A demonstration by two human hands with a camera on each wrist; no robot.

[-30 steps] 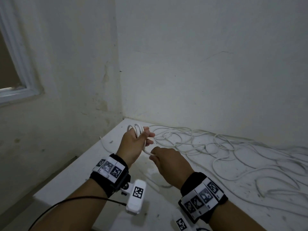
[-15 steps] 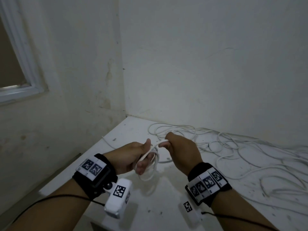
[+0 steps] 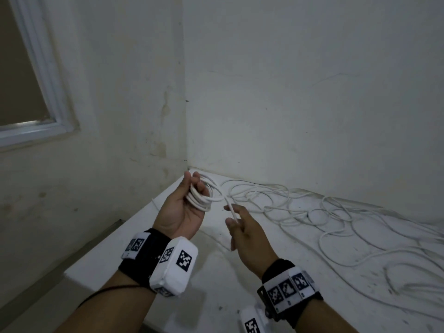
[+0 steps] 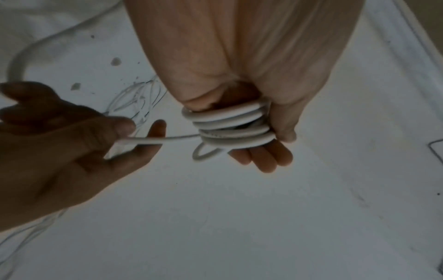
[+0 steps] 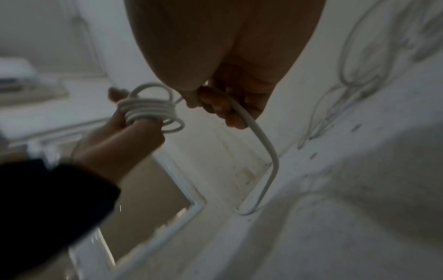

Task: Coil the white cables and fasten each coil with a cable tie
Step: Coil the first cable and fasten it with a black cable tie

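My left hand [image 3: 189, 195] is raised palm up near the table's far left corner, its fingers curled through a coil of white cable [image 3: 200, 195] with several turns. In the left wrist view the coil [image 4: 230, 127] wraps round the fingers. A single strand [image 3: 231, 207] runs from the coil to my right hand [image 3: 231, 216], which pinches it between thumb and fingers just right of the coil. In the right wrist view the strand [image 5: 258, 136] drops from those fingers to the table. No cable tie is visible.
A tangle of loose white cables [image 3: 336, 224] spreads over the white table [image 3: 216, 272] to the right, along the back wall. A window frame [image 3: 48, 92] is set in the left wall. The table's left edge drops off beside my left forearm.
My left hand has lifted and turned palm up with the coil. My right hand has come off the coil and now holds the strand lower and to the right.
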